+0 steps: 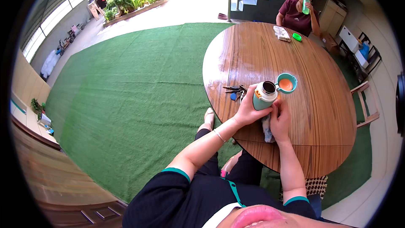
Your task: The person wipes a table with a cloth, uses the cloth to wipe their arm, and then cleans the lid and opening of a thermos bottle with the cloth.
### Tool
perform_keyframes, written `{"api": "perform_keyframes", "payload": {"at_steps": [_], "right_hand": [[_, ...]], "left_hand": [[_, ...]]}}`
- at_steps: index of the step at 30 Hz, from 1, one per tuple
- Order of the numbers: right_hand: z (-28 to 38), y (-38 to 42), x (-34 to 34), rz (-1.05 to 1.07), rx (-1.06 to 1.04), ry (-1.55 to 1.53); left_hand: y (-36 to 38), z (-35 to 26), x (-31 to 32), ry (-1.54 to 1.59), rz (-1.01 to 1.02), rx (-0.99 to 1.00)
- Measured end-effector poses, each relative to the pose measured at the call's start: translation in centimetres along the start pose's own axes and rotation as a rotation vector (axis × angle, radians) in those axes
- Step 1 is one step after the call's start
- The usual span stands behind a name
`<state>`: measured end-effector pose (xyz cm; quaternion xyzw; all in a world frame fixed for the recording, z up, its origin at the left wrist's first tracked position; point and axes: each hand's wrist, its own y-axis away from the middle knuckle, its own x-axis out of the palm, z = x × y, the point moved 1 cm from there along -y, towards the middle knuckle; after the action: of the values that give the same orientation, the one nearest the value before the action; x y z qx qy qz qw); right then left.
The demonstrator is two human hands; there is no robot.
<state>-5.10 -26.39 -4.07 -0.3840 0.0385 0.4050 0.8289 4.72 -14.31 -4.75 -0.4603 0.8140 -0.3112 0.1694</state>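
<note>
My left hand (249, 109) is wrapped around a green and white thermos flask (264, 100) above the near part of the table. The flask is tilted a little and its mouth is uncovered. Its flip lid (287, 83), teal with an orange inside, hangs open to the right. My right hand (280, 120) is beside the flask's lower right side with its fingers curled; what they hold, if anything, is hidden. Partly behind that hand, a greyish cloth (267, 130) lies on the table. Left of the flask is a bunch of keys (236, 89) with a blue tag.
Across the round wooden table (253, 55), a seated person (297, 17) raises a green bottle (306, 6) to the mouth. A folded cloth (282, 33) and a bright green lid (297, 37) lie before them. A wooden stool (365, 104) stands at the right on green carpet (135, 101).
</note>
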Motion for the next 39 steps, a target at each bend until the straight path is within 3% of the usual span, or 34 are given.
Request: {"api": "perform_keyframes", "payload": {"at_steps": [24, 25, 27, 32, 39], "right_hand": [[0.3, -0.2, 0.0, 0.01, 0.045, -0.066], [0.3, 0.1, -0.1, 0.019, 0.067, 0.033], [0.4, -0.1, -0.2, -0.022, -0.027, 0.068], [0.3, 0.2, -0.5, 0.004, 0.054, 0.039], [0.6, 0.1, -0.4, 0.012, -0.011, 0.076]], "left_hand": [[0.3, 0.5, 0.1, 0.002, 0.006, -0.01], [0.2, 0.2, 0.0, 0.005, -0.006, -0.012], [0.4, 0.8, 0.1, 0.069, 0.028, -0.039], [0.6, 1.2, -0.5, 0.077, 0.02, -0.113], [0.9, 0.4, -1.0, 0.189, -0.065, -0.19]]}}
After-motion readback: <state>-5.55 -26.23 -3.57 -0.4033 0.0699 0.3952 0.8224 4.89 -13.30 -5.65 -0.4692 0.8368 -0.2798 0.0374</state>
